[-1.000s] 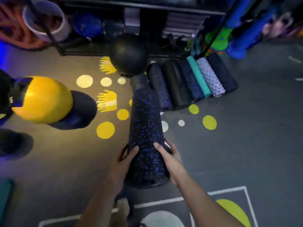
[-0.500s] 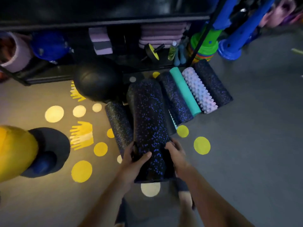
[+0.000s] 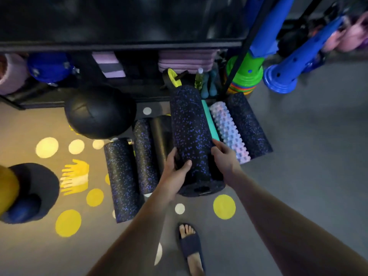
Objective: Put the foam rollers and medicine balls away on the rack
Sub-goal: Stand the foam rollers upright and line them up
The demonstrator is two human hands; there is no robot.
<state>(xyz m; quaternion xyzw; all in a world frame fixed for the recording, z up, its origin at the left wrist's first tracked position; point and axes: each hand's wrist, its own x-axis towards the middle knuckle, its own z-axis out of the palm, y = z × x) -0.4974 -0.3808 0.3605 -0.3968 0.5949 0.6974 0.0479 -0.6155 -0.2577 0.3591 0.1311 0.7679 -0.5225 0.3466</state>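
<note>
One black rack [image 3: 119,44] is seen across the top. On its low shelf [image 3: 139,90] are kept purple blocks [image 3: 108,64], stacked purple mats [image 3: 187,60] and a yellow bottle [image 3: 199,79]. A black medicine ball [image 3: 99,112] is left on the floor [image 3: 308,156], just in front of the rack. A speckled roller [image 3: 191,136] is held above the floor with its far end pointed at the shelf. Below it a row of rollers is laid side by side. To its left lie a long roller [image 3: 122,180], a short roller [image 3: 143,156] and a black roller [image 3: 161,136]. To its right lie a teal roller [image 3: 211,124], a knobbed roller [image 3: 229,132] and an end roller [image 3: 249,124]. The near end of the speckled roller is gripped from both sides. The left hand [image 3: 175,172] is curled round one flank with the thumb laid on top. The fingers of the right hand [image 3: 227,158] are wrapped round the other flank.
</note>
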